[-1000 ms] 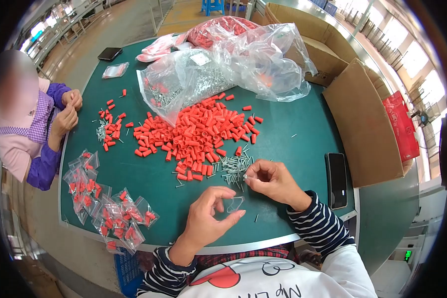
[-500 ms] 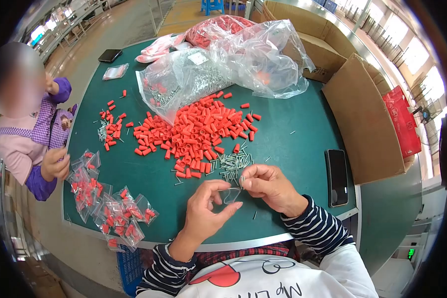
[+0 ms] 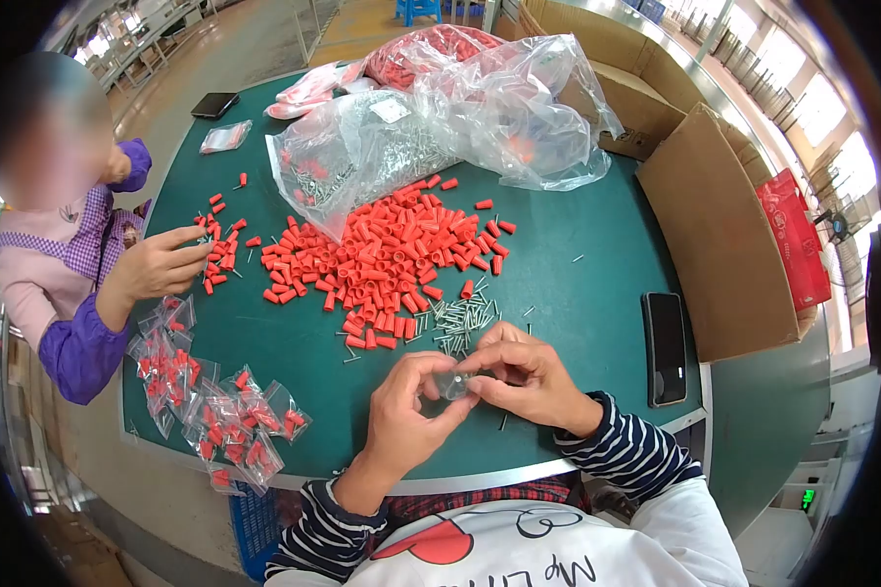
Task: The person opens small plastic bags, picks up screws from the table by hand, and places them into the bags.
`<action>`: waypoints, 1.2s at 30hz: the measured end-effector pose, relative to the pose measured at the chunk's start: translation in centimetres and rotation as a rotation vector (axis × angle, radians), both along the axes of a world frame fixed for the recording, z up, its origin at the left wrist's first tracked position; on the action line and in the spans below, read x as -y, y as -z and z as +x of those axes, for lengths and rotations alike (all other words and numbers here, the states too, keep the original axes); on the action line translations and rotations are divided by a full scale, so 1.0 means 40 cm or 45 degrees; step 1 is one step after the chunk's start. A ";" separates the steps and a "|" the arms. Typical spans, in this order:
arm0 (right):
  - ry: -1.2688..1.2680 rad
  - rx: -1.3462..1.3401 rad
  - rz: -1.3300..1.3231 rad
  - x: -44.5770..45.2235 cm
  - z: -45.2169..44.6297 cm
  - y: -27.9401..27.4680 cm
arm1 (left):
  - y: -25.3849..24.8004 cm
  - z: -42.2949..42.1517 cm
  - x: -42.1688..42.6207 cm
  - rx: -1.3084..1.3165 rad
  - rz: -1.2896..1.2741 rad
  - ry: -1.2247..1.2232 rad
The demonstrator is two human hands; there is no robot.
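My left hand (image 3: pixel 408 409) is closed on a small clear plastic bag (image 3: pixel 451 388), pinching it between thumb and fingers near the table's front edge. My right hand (image 3: pixel 529 380) meets the bag's other side, thumb and fingertips closed at its edge; a small pale spot shows there, too small to name. Just beyond my fingers lies a loose pile of silver screws (image 3: pixel 465 318). A large heap of red plastic caps (image 3: pixel 382 249) spreads behind it. One screw (image 3: pixel 503 423) rests by my right wrist.
Filled small bags (image 3: pixel 235 430) lie at the front left. A co-worker's hand (image 3: pixel 162 262) is over a smaller pile of caps and screws. Big clear bags (image 3: pixel 382 137) stand at the back. A phone (image 3: pixel 666 349) and cardboard box (image 3: pixel 719 245) are on the right.
My right hand has moved left and slightly down, its fingertips now at the small bag. The co-worker's hand has moved up and right, reaching the smaller pile.
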State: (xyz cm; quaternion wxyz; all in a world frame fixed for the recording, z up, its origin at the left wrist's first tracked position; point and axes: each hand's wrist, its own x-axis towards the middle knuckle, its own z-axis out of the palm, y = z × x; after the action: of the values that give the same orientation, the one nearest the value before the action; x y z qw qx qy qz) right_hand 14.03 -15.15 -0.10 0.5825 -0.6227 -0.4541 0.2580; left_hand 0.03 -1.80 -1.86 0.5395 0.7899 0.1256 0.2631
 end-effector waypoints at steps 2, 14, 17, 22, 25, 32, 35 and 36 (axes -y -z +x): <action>0.087 0.006 -0.005 0.007 -0.008 -0.013 | 0.006 0.002 -0.001 0.022 0.021 -0.005; 0.058 0.542 -0.368 -0.013 -0.046 -0.080 | 0.018 0.004 0.002 0.097 0.349 -0.050; 0.052 0.353 -0.351 -0.021 -0.049 -0.075 | 0.011 0.002 0.003 0.070 0.324 -0.062; 0.050 0.216 -0.521 -0.024 -0.047 -0.100 | 0.003 0.001 0.002 0.123 0.355 -0.087; 0.035 0.403 -0.520 -0.028 -0.052 -0.093 | 0.015 0.003 0.000 0.183 0.399 -0.074; -0.002 0.328 -0.355 -0.038 -0.060 -0.078 | -0.011 -0.010 -0.001 0.030 0.274 -0.091; -0.109 0.480 -0.312 -0.033 -0.049 -0.078 | -0.018 -0.018 -0.006 0.009 0.191 -0.057; -0.138 0.499 -0.308 -0.032 -0.047 -0.086 | -0.020 -0.020 -0.006 0.011 0.160 -0.053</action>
State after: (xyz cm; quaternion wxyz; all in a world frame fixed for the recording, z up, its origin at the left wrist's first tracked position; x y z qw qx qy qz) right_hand 12.16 -13.87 3.36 0.3897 -0.7010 -0.5570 0.2156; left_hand -0.79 -1.57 -1.06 0.4837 0.8183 0.1229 0.2852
